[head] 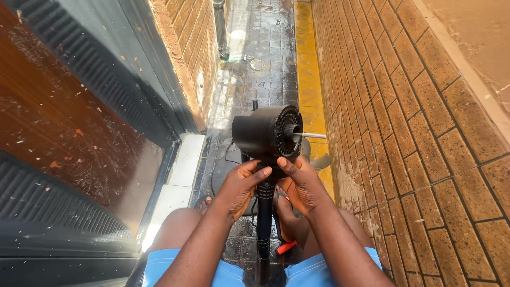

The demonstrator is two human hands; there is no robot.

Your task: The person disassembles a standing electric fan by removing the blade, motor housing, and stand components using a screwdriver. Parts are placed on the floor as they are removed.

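Note:
A black fan motor housing (265,132) with a bare metal shaft (314,136) pointing right sits atop a black pole (264,212). My left hand (239,186) grips the joint just under the housing from the left. From the right, my right hand (302,183) holds the same joint, thumb pressing against it. The pole runs down between my knees.
A brick wall (414,122) rises on the right, a dark ribbed door (79,133) on the left. A round fan base (223,175) and a cord lie on the wet paved ground (260,48). An orange-handled tool (286,247) lies by my foot. A yellow kerb (308,79) runs ahead.

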